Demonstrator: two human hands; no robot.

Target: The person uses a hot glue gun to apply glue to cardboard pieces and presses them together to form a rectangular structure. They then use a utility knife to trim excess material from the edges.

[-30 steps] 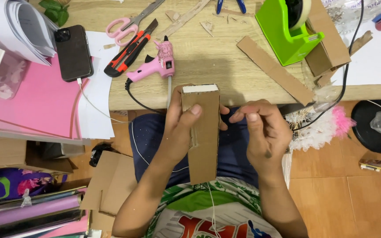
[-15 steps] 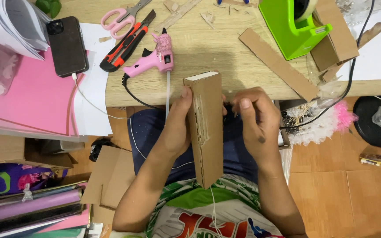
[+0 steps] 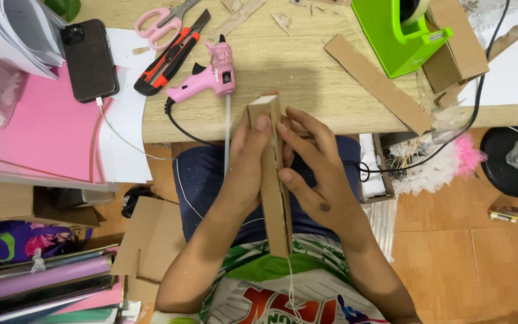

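The person holds a long, narrow cardboard piece (image 3: 274, 180) edge-up over the lap, at the near edge of the desk (image 3: 295, 66). The piece is plain brown corrugated board, flat-sided, with a pale top end and a thin thread of glue hanging from its lower end.

Left hand (image 3: 247, 162): pressed flat against the left face of the cardboard, fingers closed on it, thumb tip lying over the top edge.

Right hand (image 3: 316, 174): pressed against the right face, fingers (image 3: 289, 135) curled and clamped on the board. Both hands pinch the piece between them.

On the desk, a light wood-grain surface, just beyond the cardboard:
- Pink glue gun (image 3: 208, 78), lying on its side, black cord running off the edge, clear glue stick pointing toward the person.
- Box cutter (image 3: 169, 55), red and black, beside pink-handled scissors (image 3: 160, 21).
- Black phone (image 3: 88, 60), face down on pink paper sheets (image 3: 31, 132), white cable attached.
- Cardboard strip (image 3: 379, 84), flat and diagonal, near a bright green plastic tape dispenser (image 3: 397, 36).
- Small cardboard box (image 3: 457, 48) touching the dispenser.

Loose cardboard scraps (image 3: 151, 240) lie on the tiled floor to the left.
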